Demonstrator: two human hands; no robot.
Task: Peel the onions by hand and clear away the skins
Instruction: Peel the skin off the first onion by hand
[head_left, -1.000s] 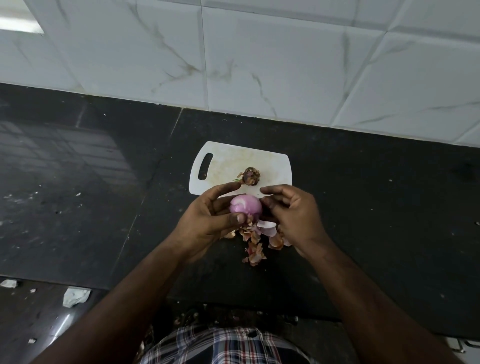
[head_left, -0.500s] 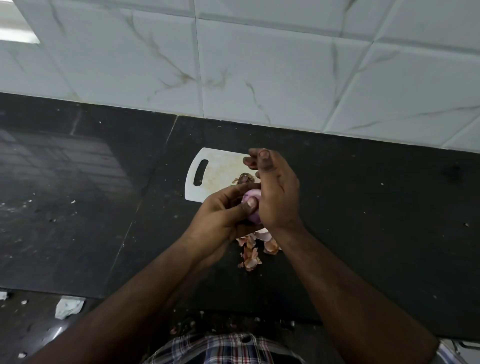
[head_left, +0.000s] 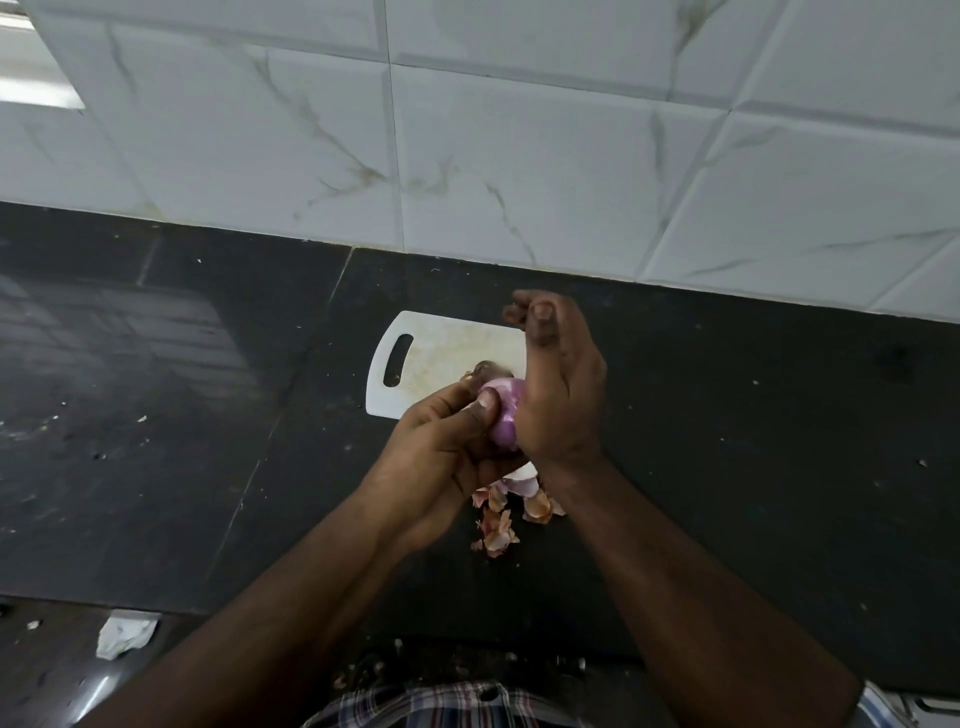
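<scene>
Purple onion (head_left: 503, 415) between 2 hands (skins below)

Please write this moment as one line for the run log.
left hand: grips onion | right hand: against onion | skins: on counter

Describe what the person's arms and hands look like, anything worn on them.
Both arms are bare to the bottom of the picture: no sleeves, gloves, watch or rings show. The left hand and right hand have short nails. A plaid shirt shows at the bottom edge.
</scene>
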